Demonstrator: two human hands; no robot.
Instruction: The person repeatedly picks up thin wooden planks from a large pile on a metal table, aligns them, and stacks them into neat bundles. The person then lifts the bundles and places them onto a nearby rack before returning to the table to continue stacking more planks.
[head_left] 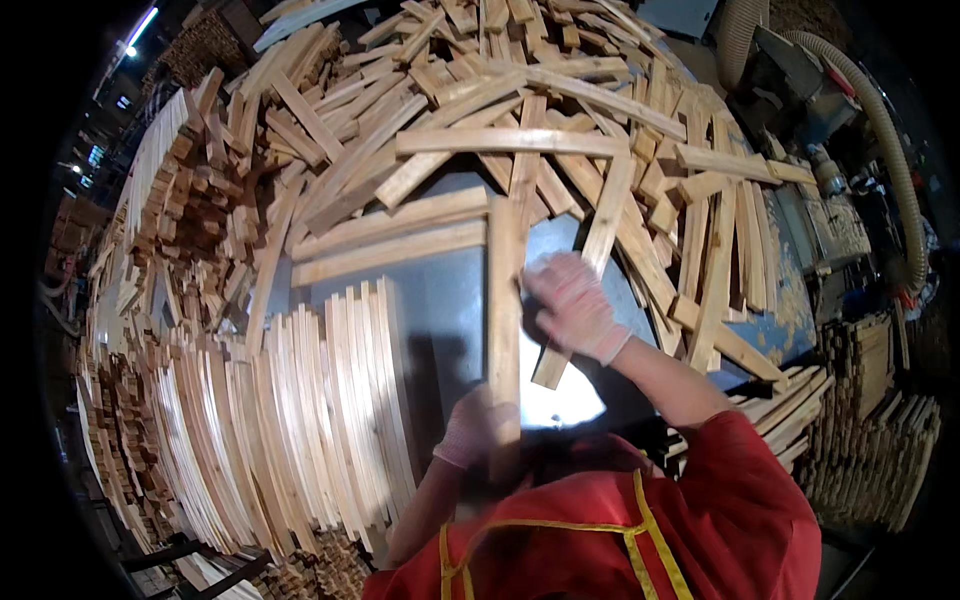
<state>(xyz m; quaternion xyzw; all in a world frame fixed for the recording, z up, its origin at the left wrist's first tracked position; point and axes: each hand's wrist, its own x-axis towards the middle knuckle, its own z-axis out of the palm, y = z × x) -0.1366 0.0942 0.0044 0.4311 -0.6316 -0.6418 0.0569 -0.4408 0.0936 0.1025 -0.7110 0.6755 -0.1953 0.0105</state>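
My left hand (472,428), in a light knitted glove, is closed round the near end of a long wooden slat (503,300). This slat points away from me over the blue-grey tabletop (435,290). My right hand (575,305), also gloved, has its fingers extended toward the slat's right edge; whether they touch it I cannot tell. Beneath that hand passes a second, slanting slat (608,215), whose near end shows below the palm. Left of the held slat, two slats (395,250) lie crosswise, one behind the other.
A loose heap of slats (510,140) covers the far side of the table. Upright rows of slats (335,390) stand at the left. Beyond the right edge are machinery with a ribbed hose (895,160) and stacked boards (870,450).
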